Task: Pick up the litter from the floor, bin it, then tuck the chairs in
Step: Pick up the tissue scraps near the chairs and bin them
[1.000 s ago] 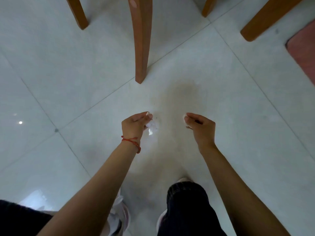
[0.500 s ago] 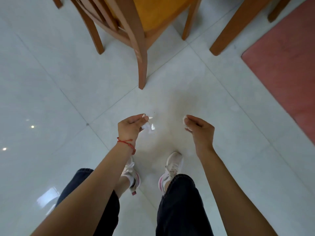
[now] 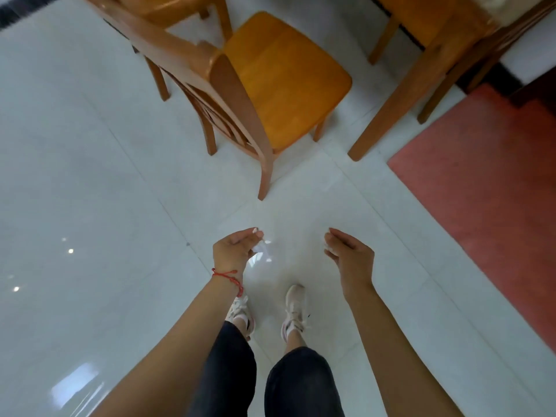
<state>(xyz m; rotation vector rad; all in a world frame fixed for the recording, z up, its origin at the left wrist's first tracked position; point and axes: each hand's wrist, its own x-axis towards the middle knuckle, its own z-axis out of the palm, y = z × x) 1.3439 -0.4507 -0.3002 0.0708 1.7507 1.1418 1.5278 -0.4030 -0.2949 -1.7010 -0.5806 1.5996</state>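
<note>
My left hand (image 3: 236, 249), with a red string on its wrist, pinches a small white scrap of litter (image 3: 261, 247) between thumb and fingers. My right hand (image 3: 350, 254) has its fingers curled round another small white scrap (image 3: 328, 245), mostly hidden in the hand. Both hands hang well above the white tiled floor (image 3: 90, 206), in front of my legs. A wooden chair (image 3: 270, 82) with an orange seat stands just ahead, pulled out from the table, its back towards me.
A table leg (image 3: 388, 106) and a second chair (image 3: 415, 16) stand at the upper right. A red mat (image 3: 487, 188) covers the floor on the right. My two white shoes (image 3: 294, 308) are below my hands. No bin is in view.
I have risen from near the floor with a scrap in each hand. The view has pulled back and up, and the chair seat and red mat have come into sight.
</note>
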